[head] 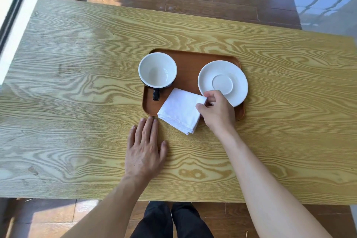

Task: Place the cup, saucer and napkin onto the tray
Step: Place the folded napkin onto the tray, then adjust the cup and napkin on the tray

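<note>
Pinching the napkin's (181, 110) right corner between thumb and fingers, the right hand (217, 111) holds soft, light folded white cloth that will sag, so a grip nearer the folds looks safer. It lies centre frame, half on the tray (190, 62), its lower corner overhanging onto the grained table (77, 63). Left hand (144, 150) rests flat, fingers loosely together, holding nothing. Glossy, breakable cup (157, 69) and round saucer (223, 82) sit on the smooth brown tray.
</note>
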